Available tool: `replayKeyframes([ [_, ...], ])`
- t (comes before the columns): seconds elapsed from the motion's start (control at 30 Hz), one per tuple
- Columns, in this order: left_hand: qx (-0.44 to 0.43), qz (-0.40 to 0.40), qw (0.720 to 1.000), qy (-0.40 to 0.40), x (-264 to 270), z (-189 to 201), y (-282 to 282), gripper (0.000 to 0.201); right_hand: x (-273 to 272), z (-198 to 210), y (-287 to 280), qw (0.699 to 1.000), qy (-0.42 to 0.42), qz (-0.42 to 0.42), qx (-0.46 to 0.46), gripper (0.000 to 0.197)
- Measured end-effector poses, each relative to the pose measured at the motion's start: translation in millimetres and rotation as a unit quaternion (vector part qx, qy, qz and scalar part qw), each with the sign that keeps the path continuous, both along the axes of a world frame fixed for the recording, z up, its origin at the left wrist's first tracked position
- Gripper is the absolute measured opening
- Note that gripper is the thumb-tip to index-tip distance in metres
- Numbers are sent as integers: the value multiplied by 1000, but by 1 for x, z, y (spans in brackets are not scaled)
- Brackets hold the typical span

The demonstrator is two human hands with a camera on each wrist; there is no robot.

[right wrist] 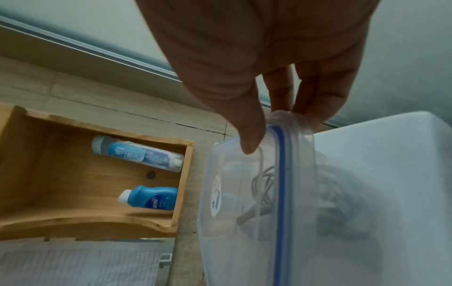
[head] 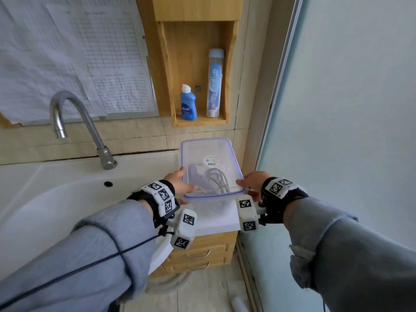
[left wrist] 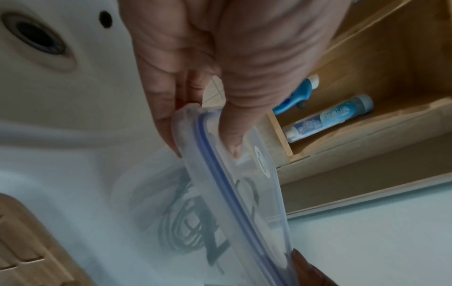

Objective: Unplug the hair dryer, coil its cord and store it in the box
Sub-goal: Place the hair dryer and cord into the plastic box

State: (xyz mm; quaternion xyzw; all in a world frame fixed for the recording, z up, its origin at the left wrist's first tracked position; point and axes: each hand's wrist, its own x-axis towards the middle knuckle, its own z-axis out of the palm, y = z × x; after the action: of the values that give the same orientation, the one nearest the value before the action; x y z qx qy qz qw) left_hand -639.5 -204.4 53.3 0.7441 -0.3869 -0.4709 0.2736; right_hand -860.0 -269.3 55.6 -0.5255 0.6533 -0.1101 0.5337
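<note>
A clear lid (head: 209,154) with a blue seal lies over the clear plastic box (head: 216,210) on the white counter. Through it I see the coiled grey cord (head: 217,179) and the hair dryer (head: 193,174) inside the box. My left hand (head: 180,183) pinches the lid's near left corner, thumb on top. My right hand (head: 249,183) pinches the near right corner the same way. In the left wrist view the left hand (left wrist: 200,139) pinches the lid (left wrist: 247,193) above the cord (left wrist: 186,228). In the right wrist view the right hand (right wrist: 278,125) grips the lid (right wrist: 244,222). Whether the lid is seated I cannot tell.
A chrome faucet (head: 74,122) and white sink basin (head: 45,199) are to the left. A wooden wall shelf (head: 166,86) holds a blue bottle (head: 188,103) and a tall tube (head: 215,84). A frosted glass partition (head: 337,109) stands close on the right. Wooden drawers (head: 202,253) are below.
</note>
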Motion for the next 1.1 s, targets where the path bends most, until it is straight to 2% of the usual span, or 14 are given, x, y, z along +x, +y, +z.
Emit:
replayKeyframes([
  [0.13, -8, 13, 1000, 5, 19, 1, -17, 93, 20, -4, -16, 999, -26, -35, 4, 18],
  [0.23, -13, 30, 999, 32, 30, 0, -31, 94, 34, -2, -29, 998, 26, -55, 1, 31],
  [0.33, -23, 47, 997, 49, 38, -2, -47, 92, 47, -3, -51, 997, 27, -69, 2, 27],
  [0.43, -31, 58, 997, 50, 44, -1, -62, 89, 58, -2, -67, 993, 48, -106, -1, 35],
  [0.57, -34, 50, 997, 51, 54, 6, -80, 89, 73, 0, -87, 991, 54, -121, -12, 35],
  [0.67, -34, 42, 997, 52, 60, 9, -89, 88, 80, 1, -98, 992, 59, -106, -17, 33],
  [0.77, -31, 42, 997, 61, 63, 7, -91, 88, 84, 7, -97, 990, 133, -46, -4, 46],
  [0.87, -35, 48, 996, 64, 63, 6, -89, 87, 85, 8, -95, 990, 140, -32, -12, 49],
  [1.0, -49, 48, 997, 44, 60, 6, -85, 82, 88, 2, -91, 986, 70, -150, -10, 37],
  [1.1, -62, 43, 997, 31, 60, 2, -81, 84, 92, 2, -80, 981, 63, -179, -37, 34],
])
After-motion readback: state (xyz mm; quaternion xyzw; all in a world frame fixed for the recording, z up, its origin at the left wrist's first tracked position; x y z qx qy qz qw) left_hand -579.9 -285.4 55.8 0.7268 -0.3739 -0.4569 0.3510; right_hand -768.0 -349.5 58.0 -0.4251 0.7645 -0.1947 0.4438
